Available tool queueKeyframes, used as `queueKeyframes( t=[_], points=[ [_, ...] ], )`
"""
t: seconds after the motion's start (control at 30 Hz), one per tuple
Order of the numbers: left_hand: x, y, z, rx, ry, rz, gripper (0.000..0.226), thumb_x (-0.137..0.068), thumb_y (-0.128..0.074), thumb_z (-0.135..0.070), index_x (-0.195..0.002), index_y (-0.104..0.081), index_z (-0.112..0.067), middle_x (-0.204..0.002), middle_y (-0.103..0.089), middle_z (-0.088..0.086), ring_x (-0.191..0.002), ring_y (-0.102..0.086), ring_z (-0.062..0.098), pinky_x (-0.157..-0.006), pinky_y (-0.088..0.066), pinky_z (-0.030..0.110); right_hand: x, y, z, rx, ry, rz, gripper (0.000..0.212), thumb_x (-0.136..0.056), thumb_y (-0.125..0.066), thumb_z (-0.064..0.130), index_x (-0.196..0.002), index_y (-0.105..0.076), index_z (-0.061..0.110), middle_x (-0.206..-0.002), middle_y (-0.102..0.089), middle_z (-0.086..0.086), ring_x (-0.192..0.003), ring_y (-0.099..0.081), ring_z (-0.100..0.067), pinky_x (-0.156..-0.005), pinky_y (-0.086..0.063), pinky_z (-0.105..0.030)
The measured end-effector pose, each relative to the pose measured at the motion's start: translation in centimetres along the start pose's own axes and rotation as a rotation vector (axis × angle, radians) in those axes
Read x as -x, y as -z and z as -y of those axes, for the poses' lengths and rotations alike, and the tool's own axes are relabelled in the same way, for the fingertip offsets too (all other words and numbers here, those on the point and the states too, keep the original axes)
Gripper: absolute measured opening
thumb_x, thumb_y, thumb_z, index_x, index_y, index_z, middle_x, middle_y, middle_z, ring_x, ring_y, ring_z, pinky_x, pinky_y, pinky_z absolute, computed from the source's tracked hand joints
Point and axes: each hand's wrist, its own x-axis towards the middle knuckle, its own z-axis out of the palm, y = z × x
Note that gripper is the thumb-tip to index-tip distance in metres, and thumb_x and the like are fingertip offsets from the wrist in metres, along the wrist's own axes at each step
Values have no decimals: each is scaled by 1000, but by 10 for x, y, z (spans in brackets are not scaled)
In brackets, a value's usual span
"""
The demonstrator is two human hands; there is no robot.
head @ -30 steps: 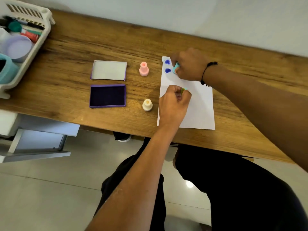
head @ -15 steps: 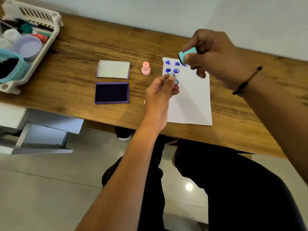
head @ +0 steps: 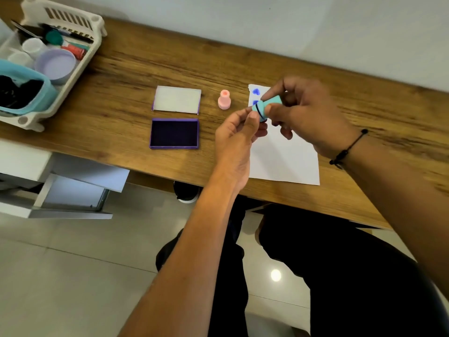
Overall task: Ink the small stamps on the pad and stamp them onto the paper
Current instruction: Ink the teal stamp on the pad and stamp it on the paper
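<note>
My right hand (head: 308, 115) is raised above the desk, fingers curled round a small teal stamp (head: 268, 107) that lies tilted sideways, its dark-ringed end pointing left. My left hand (head: 239, 132) meets that end, thumb and fingertips pinching at it; whether they hold a separate cap or only the stamp's rim I cannot tell. Both hands hover over the top left part of the white paper (head: 284, 156), where two blue heart prints (head: 255, 91) show just beside my fingers; any other prints are hidden behind my hands.

To do this step well, I judge I should keep the right grip steady on the barrel and let the left fingers do the fine work at the inked end, touching the rim only, so ink stays off my skin and off the sheet below.

To the left on the wooden desk (head: 121, 76) stands a pink stamp (head: 224, 100), upright, near the paper's edge. Further left lies the open ink pad (head: 174, 133), dark and purple-framed, with its pale lid (head: 177, 99) just behind it. A white basket (head: 80, 32) of supplies sits at the far left corner.
</note>
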Motion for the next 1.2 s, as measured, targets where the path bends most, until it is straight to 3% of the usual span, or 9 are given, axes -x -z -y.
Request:
queueKeyframes(
  t=[0.33, 0.53, 0.73, 0.83, 0.93, 1.03, 1.2],
  points=[
    [1, 15, -11, 31, -19, -55, 20, -90, -50, -8, -106, -60, 0, -87, -62, 7, -80, -57, 16, -74, -51, 24, -9, -18, 16, 59, 44, 19, 6, -85, -60, 9, -87, -58, 15, -76, -63, 0, -59, -58, -11, -43, -45, -25],
    [3, 19, -18, 73, -18, -55, 11, -89, -52, -8, -89, -63, -9, -83, -61, 6, -77, -55, 16, -72, -50, 24, -12, -23, 21, 65, 35, 25, 5, -86, -60, 10, -87, -59, 14, -77, -63, 1, -59, -58, -10, -43, -45, -23],
    [-2, 44, -27, 260, -64, -286, 9, -88, -56, -10, -88, -61, -3, -76, -61, 7, -67, -57, 12, -63, -51, 19, -24, -57, 33, 94, 82, 32, 12, -83, -60, 8, -94, -62, 5, -88, -65, -7, -69, -57, -15, -46, -41, -14],
    [-4, 52, -26, 315, -58, -383, 12, -88, -55, -11, -91, -60, 0, -73, -61, 7, -64, -58, 12, -63, -51, 20, -29, -82, 39, 120, 110, 27, 11, -81, -61, 8, -91, -63, 7, -91, -66, -9, -79, -58, -20, -62, -48, -28],
    [-5, 57, -29, 358, -70, -411, 11, -89, -54, -10, -84, -61, -3, -69, -61, 6, -62, -58, 11, -61, -51, 19, -32, -95, 44, 107, 121, -1, 10, -79, -61, 9, -89, -63, 9, -81, -60, 2, -83, -61, -20, -76, -53, -38],
    [-7, 62, -31, 393, -63, -427, 10, -88, -54, -10, -84, -61, -3, -69, -61, 6, -60, -59, 10, -61, -52, 19, -35, -98, 46, 103, 123, -20, 9, -79, -62, 11, -89, -62, 10, -73, -55, 10, -78, -57, -14, -70, -51, -33],
    [-8, 67, -32, 410, -56, -436, 10, -88, -56, -11, -86, -61, -3, -69, -62, 6, -58, -62, 10, -59, -54, 19, -36, -97, 45, 113, 107, -31, 10, -80, -63, 12, -89, -63, 10, -84, -62, 1, -84, -61, -15, -71, -54, -35]
  ],
)
